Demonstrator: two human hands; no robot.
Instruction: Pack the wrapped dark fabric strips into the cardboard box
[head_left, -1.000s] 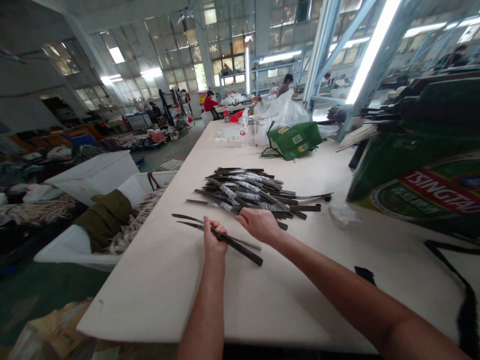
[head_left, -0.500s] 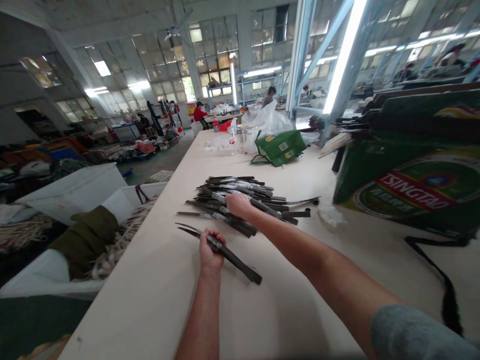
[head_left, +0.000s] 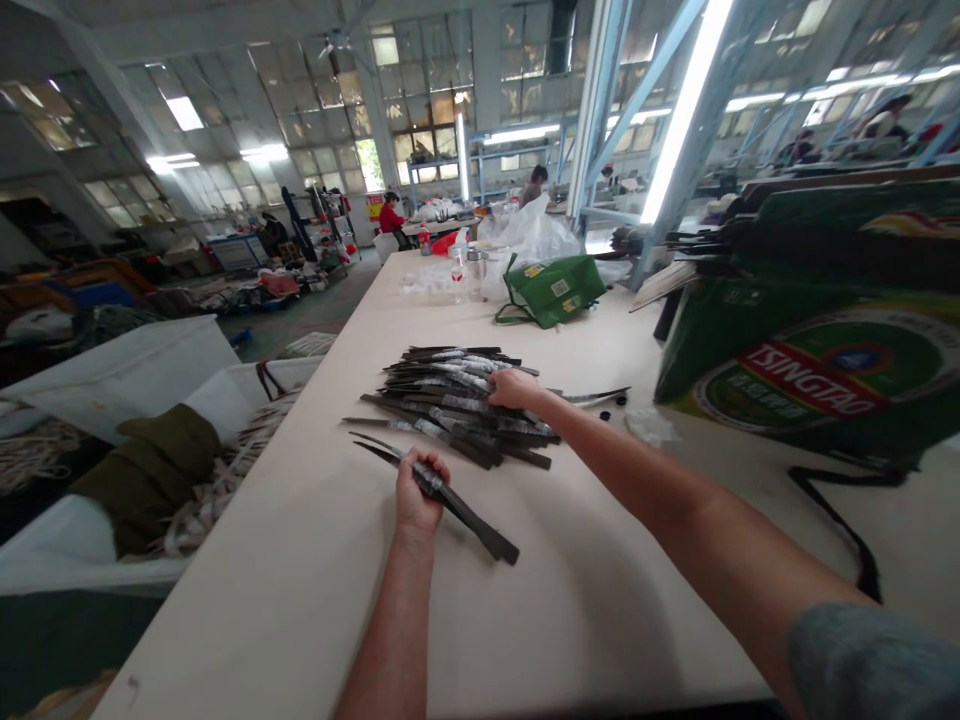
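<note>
My left hand [head_left: 420, 492] is closed around a bundle of dark strips [head_left: 474, 522], its middle wrapped in something pale and shiny. The bundle is held slanting over the table, its split thin ends to the left. Beyond it lies a pile of similar dark strip bundles [head_left: 450, 395], many with whitish wrapping round the middle. My right hand [head_left: 514, 388] reaches onto the right part of this pile. Its fingers are pressed together on a bundle there, and the fingertips are partly hidden.
The pale table [head_left: 300, 600] carries a green bag [head_left: 555, 292], clear plastic and bottles farther back. At right stands a green carton [head_left: 817, 370] with a black strap [head_left: 840, 510] beside it. White bins [head_left: 247, 400] line the left side. People sit working in the background.
My right hand has shifted right and slightly away across the pile, and the bundles under it have moved. My left hand keeps hold of its bundle. The view has turned slightly.
</note>
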